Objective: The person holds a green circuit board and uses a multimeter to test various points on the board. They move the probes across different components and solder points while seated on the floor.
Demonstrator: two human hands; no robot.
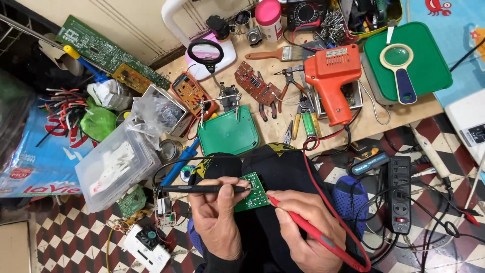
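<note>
A small green circuit board (254, 191) rests on my dark-clothed lap, under my fingers. My left hand (217, 217) grips a black probe (202, 189) that lies level, its tip touching the board's top edge. My right hand (303, 227) holds a red probe (313, 233), its tip pressed on the board's right side. A red lead (331, 202) loops from it up toward the workbench.
The wooden workbench (353, 129) carries an orange soldering gun (333, 81), a green tray (227, 132), pliers (305, 114), a magnifier lamp (206, 52) and other circuit boards. A black power strip (399, 194) and cables lie on the checkered floor at right. Plastic boxes (118, 162) stand left.
</note>
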